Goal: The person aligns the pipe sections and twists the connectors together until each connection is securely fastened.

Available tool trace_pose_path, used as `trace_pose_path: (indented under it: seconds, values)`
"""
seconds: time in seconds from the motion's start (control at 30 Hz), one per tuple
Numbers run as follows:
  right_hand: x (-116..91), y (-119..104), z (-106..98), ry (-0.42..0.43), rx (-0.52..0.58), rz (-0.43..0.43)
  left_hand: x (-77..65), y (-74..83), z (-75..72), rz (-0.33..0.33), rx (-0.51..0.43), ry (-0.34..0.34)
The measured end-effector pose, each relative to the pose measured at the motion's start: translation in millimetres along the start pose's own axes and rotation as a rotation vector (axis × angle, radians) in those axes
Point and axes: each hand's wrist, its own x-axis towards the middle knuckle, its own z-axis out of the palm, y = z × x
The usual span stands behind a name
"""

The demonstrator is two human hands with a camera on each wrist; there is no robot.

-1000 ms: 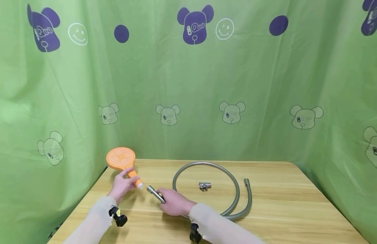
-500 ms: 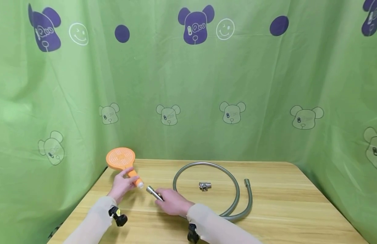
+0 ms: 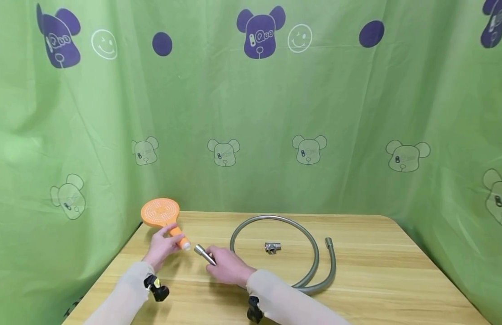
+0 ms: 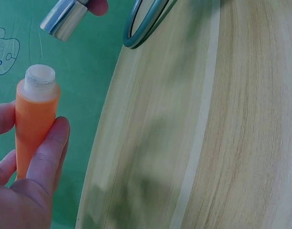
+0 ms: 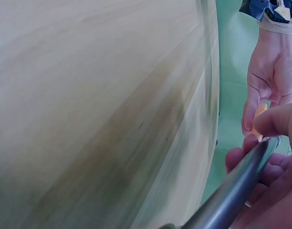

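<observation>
My left hand (image 3: 162, 247) grips the handle of an orange shower head (image 3: 160, 212), its round perforated face turned up. The handle's white threaded end (image 4: 40, 78) points toward my right hand in the head view, and stands bare in the left wrist view. My right hand (image 3: 230, 266) holds a grey shower hose (image 5: 231, 191) close behind its metal end fitting (image 4: 65, 20). A small gap separates that fitting from the threaded end. The hose loops over the table to the right, with its other end fitting (image 3: 328, 243) lying free.
A small metal tee connector (image 3: 272, 248) lies inside the hose loop on the wooden table (image 3: 381, 271). Green printed curtains (image 3: 251, 104) surround the table at the back and both sides.
The right hand has shifted slightly left and up, bringing the hose fitting a little nearer the handle's end. The shower head's face has dipped slightly.
</observation>
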Motion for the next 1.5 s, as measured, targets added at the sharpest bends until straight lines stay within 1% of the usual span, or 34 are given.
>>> trace_pose_path:
  seconds: [0.13,0.3,0.4,0.7,0.87,1.0,1.2,1.33,1.5]
  values:
    - [1.4,-1.6,0.0,0.023,0.003,0.006,2.1,0.1,-0.1,0.003,-0.003,-0.004]
    - [4.0,-3.0,-0.3,0.049,-0.017,-0.015,5.0,0.6,0.3,0.000,0.002,0.001]
    - [4.8,-3.9,-0.3,0.062,-0.013,-0.023,4.3,1.9,0.6,0.003,0.003,0.002]
    - [7.7,-8.7,1.0,0.068,-0.008,-0.001,0.5,3.6,1.1,0.009,0.005,0.001]
    - [10.8,-10.8,2.7,0.061,0.020,0.010,-0.5,3.2,1.2,0.006,-0.003,-0.003]
    - [13.8,-10.8,2.4,0.054,0.024,-0.003,0.8,5.0,2.5,0.010,0.003,0.004]
    - [17.5,-8.8,2.7,0.066,0.029,-0.024,1.8,7.1,5.9,0.037,0.010,0.005]
    - [18.3,-8.6,2.8,0.072,0.042,-0.003,3.0,6.3,7.0,0.042,0.004,0.007]
    - [17.8,-9.9,4.0,0.081,0.087,0.045,5.3,7.2,9.7,0.036,0.001,0.015]
